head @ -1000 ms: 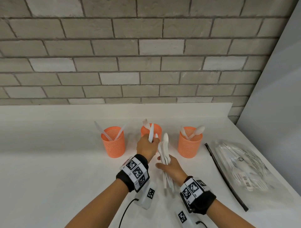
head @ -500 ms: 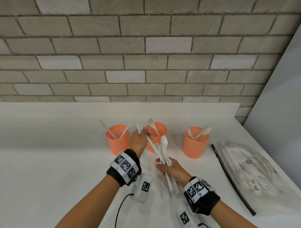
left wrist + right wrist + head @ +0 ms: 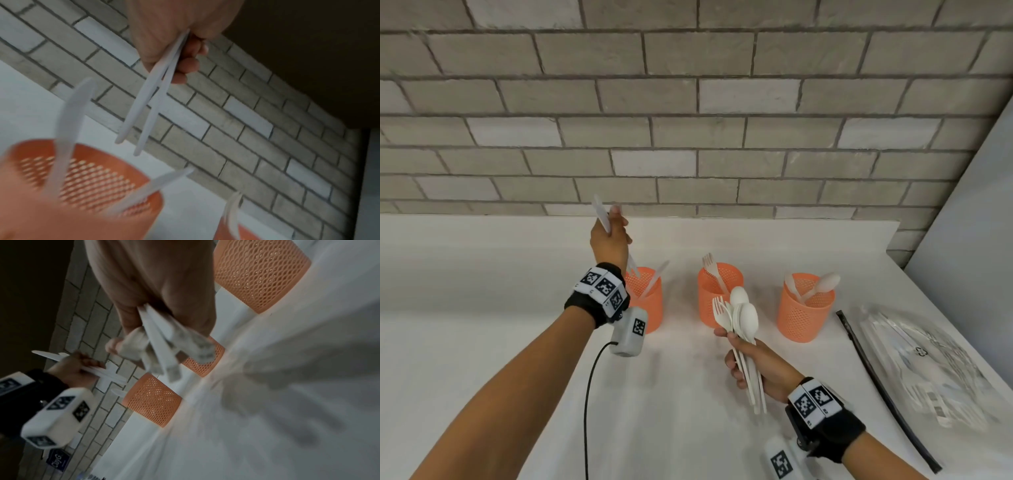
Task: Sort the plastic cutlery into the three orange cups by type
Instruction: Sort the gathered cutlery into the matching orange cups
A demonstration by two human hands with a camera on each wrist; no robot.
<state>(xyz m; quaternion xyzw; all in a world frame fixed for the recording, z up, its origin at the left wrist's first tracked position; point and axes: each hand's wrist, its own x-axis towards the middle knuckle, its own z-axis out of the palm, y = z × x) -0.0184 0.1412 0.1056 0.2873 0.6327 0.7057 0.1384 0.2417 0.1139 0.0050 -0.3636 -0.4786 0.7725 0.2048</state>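
Note:
Three orange mesh cups stand in a row on the white counter. The left cup [image 3: 650,303] holds knives [image 3: 63,129], the middle cup [image 3: 717,294] a fork [image 3: 711,269], the right cup [image 3: 804,313] spoons [image 3: 822,284]. My left hand [image 3: 610,234] is raised above and behind the left cup and grips two white knives [image 3: 144,110], handles pointing down over the cup's mouth [image 3: 82,178]. In front of the middle cup, my right hand [image 3: 751,359] grips a bundle of forks and spoons [image 3: 739,318], heads up.
A clear plastic bag [image 3: 921,359] with more cutlery lies at the right of the counter, a black strip [image 3: 876,380] beside it. A brick wall runs along the back and a grey panel stands at the right. A cable [image 3: 589,394] hangs from my left wrist.
My left hand drew the knives out of the bundle by the middle cup, then moved left and up above the left cup. The right hand kept its bundle.

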